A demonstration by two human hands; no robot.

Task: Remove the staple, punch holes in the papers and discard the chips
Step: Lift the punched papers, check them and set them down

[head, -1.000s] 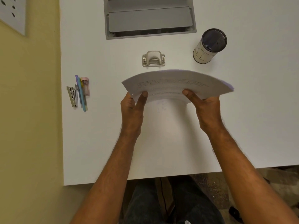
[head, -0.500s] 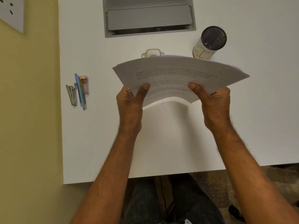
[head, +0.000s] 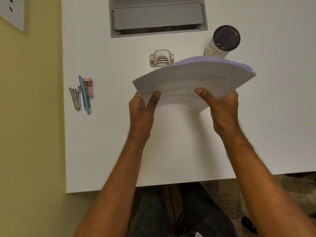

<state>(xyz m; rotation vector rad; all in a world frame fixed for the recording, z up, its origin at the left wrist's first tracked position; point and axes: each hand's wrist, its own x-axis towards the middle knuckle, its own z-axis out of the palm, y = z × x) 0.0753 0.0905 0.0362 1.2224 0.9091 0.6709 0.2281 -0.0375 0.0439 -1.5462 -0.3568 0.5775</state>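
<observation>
- Two hands are raised above the white table (head: 102, 151).
- The papers (head: 193, 82), bowed upward, are gripped by the left hand (head: 142, 112) and right hand (head: 222, 110).
- The hole punch (head: 161, 58) is seen just beyond them.

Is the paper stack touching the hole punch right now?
Cannot tell. In the head view, the paper stack, held above the table, overlaps the hole punch corner, hiding any gap.

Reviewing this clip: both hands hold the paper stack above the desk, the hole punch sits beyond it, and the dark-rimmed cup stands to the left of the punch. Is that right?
Not quite. In the head view the cup stands to the right of the hole punch, not the left. The rest holds: the left hand and right hand hold the paper stack above the desk.
</observation>
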